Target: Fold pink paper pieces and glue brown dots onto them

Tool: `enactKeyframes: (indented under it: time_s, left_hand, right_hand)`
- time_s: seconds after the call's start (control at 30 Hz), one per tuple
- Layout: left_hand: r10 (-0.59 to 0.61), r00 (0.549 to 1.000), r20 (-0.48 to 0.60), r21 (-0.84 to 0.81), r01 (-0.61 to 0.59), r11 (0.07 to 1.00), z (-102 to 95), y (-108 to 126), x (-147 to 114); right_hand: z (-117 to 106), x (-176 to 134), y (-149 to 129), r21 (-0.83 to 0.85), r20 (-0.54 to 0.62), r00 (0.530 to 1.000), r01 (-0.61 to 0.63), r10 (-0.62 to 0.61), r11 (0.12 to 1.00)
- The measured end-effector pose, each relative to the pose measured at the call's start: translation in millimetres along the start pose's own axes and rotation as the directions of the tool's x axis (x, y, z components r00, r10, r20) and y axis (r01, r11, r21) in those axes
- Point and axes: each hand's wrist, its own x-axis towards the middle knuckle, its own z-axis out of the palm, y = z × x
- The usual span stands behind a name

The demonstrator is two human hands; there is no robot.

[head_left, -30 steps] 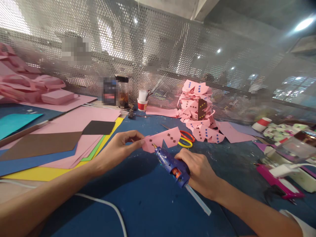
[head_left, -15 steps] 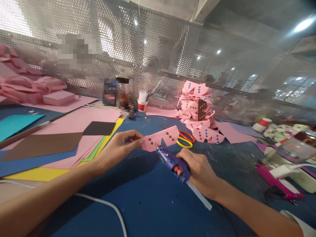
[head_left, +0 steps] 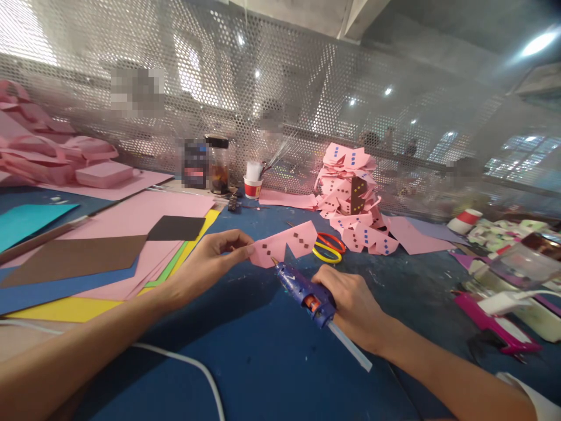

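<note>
Between the thumb and fingers of my left hand (head_left: 219, 257), a notched pink foam or paper piece (head_left: 293, 241) is pinched by its left end. Small dark brown squares dot its face. My right hand (head_left: 348, 298) is wrapped round a blue glue gun (head_left: 302, 289), and a clear glue stick (head_left: 350, 346) sticks out of its back. The gun's nozzle is at the lower edge of the pink piece, beside the notch; whether it touches I cannot tell. Just behind the piece lie scissors (head_left: 328, 248) with red and yellow handles.
A pile of dotted pink pieces (head_left: 346, 187) stands at the back. Coloured sheets (head_left: 79, 257) cover the left. A jar (head_left: 219, 166) and a paper cup (head_left: 253, 188) stand near the perforated metal screen (head_left: 298, 105). A white cable (head_left: 188, 359) crosses the front; a magenta tool (head_left: 499, 324) lies right.
The glue gun has shifted slightly left and down, its nozzle now lower on the pink piece. My left hand and the piece have barely moved.
</note>
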Motion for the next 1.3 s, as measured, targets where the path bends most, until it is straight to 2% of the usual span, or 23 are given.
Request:
enactKeyframes:
  time_s: [1.3]
  left_hand:
    - [-0.002,1.000,-0.013,-0.014,0.002,1.000,-0.3,-0.3,-0.2]
  right_hand:
    - [-0.3,0.7,-0.4,-0.024,0.003,1.000,-0.008,0.008,1.000]
